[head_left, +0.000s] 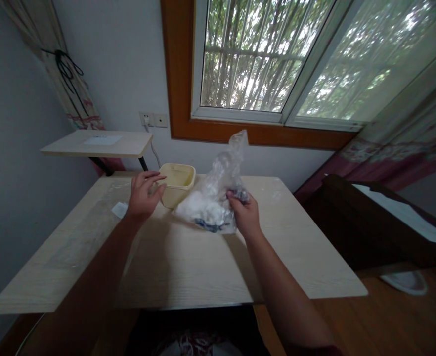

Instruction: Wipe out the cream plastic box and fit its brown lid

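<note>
A clear plastic bag [218, 190] with white contents and dark blue markings near its bottom is above the middle of the wooden table [210, 272]. My right hand [244, 210] grips the bag's right side, its fingers closed on the bunched plastic. To the left of the bag is a pale yellow square container [177, 185], open at the top. My left hand [146, 192] is at the container's left side, fingers apart and holding nothing; whether the fingertips touch the rim I cannot tell. The bag's lower left part overlaps the container's right side in view.
A small raised shelf [121, 143] with a paper on it stands at the back left. A clear plastic sheet [88, 232] and a small white paper [119, 209] lie on the table's left. Dark furniture [373, 232] stands to the right, beneath the window side.
</note>
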Motion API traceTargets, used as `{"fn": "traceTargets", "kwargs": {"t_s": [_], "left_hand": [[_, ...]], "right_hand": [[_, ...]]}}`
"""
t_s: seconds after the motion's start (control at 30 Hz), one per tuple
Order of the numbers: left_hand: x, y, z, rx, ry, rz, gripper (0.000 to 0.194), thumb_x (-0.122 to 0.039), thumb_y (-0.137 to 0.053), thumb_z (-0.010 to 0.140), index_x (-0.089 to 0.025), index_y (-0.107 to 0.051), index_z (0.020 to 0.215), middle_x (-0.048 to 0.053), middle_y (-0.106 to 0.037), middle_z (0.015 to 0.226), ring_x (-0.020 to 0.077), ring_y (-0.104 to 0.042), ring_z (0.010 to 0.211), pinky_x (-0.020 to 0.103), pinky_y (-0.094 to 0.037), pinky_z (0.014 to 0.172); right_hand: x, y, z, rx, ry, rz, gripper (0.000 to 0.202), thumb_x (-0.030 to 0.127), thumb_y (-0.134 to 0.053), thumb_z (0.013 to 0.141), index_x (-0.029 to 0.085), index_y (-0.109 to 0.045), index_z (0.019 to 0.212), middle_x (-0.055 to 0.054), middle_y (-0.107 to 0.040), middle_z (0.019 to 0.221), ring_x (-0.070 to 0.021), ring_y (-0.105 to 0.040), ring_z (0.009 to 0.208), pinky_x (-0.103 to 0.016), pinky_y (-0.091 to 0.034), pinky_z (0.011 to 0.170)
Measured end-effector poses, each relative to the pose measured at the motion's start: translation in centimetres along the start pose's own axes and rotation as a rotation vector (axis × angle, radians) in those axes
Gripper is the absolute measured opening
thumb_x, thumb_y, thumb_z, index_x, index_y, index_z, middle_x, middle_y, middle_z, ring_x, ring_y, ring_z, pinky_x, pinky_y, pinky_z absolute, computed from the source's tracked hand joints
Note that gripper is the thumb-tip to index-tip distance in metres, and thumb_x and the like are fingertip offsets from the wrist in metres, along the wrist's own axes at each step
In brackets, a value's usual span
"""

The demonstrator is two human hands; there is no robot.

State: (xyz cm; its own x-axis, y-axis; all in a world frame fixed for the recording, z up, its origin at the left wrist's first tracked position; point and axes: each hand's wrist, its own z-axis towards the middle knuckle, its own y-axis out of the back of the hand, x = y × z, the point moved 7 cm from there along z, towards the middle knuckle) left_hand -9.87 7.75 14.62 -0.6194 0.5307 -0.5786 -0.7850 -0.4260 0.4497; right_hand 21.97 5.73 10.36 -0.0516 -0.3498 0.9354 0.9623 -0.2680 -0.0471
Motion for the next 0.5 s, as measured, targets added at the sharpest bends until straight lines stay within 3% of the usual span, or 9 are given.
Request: {"fn": "traceTargets", "kwargs": {"t_s": [0.13, 0.23, 0.37, 0.5], "left_hand": [[2.1, -1.6, 0.6, 0.177, -0.143, 0.236, 0.034, -0.041, -0.072, 0.078, -0.025, -0.072, 0.109, 0.011, -0.052, 0.135, 0.0326, -0.041, 0.129, 0.053, -0.029, 0.114], [2.5, -2.6, 0.4, 0.209, -0.19, 0.249, 0.024, -0.039, -0.07, 0.082, -0.023, -0.073, 0.099, 0.011, -0.056, 0.131, 0.0318, -0.042, 0.128, 0.053, -0.03, 0.113], [1.1, -3.3, -0.1, 0.201, -0.215, 0.165, 0.015, -0.036, -0.067, 0.085, -0.022, -0.07, 0.086, 0.009, -0.062, 0.122, 0.0291, -0.048, 0.125, 0.052, -0.032, 0.111], [-0.9, -4.1, -1.6, 0.202, -0.224, 0.103, 0.015, -0.036, -0.067, 0.085, -0.022, -0.07, 0.085, 0.009, -0.063, 0.121, 0.0289, -0.047, 0.126, 0.051, -0.034, 0.11]], "right_hand": [[3.7, 0.6, 3.1, -0.132, 0.141, -0.018, 0.031, 0.044, -0.071, 0.079, 0.017, -0.068, 0.094, -0.005, -0.071, 0.088, -0.0194, -0.064, 0.079, -0.031, -0.051, 0.073], [5.8, -0.4, 5.3, -0.119, 0.252, -0.034, 0.031, 0.043, -0.068, 0.082, 0.018, -0.065, 0.1, -0.006, -0.071, 0.095, -0.0199, -0.065, 0.086, -0.031, -0.052, 0.077], [6.6, -3.3, 7.3, 0.014, 0.292, -0.148, 0.033, 0.043, -0.063, 0.085, 0.019, -0.063, 0.108, -0.005, -0.071, 0.101, -0.0201, -0.065, 0.089, -0.033, -0.052, 0.079], [7.3, -6.9, 7.8, 0.181, 0.272, -0.331, 0.031, 0.037, -0.06, 0.085, 0.02, -0.063, 0.111, -0.003, -0.071, 0.094, -0.0195, -0.064, 0.079, -0.035, -0.052, 0.077]]}}
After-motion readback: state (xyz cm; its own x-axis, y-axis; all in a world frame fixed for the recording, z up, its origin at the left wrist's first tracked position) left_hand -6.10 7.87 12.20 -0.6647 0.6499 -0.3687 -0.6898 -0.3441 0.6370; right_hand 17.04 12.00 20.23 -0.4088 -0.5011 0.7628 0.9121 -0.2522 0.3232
